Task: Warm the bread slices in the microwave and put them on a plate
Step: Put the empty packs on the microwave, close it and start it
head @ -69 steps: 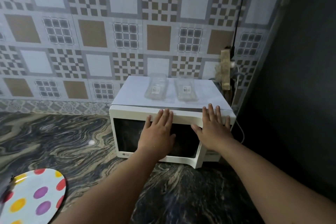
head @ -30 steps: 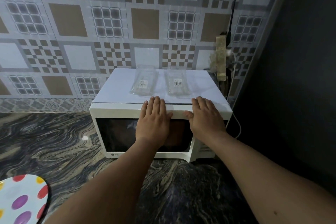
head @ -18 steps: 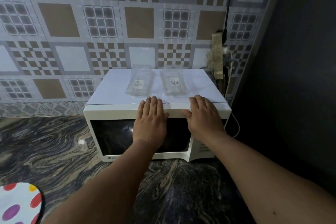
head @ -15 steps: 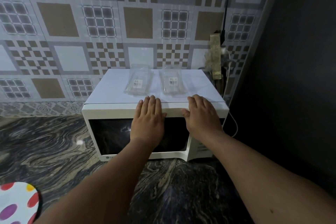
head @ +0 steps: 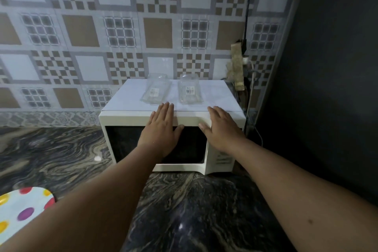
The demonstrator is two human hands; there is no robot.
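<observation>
While closed, microwave [head: 126, 120] lies under both flat hands

Your left hand [head: 161, 131] covers a chunk of the microwave [head: 131, 117] door glass, which is too dark to show anything inside. The plate [head: 24, 208] runs off the left edge, and the labels on the clear containers [head: 156, 91] are unreadable.

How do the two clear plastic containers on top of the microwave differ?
The left container lies angled, its near end swung leftward; the right container lies nearly straight front to back. The left hand reaches close to the left container; the right container sits between the two hands. Both are clear, barcode-labelled, and rest on the microwave.
</observation>
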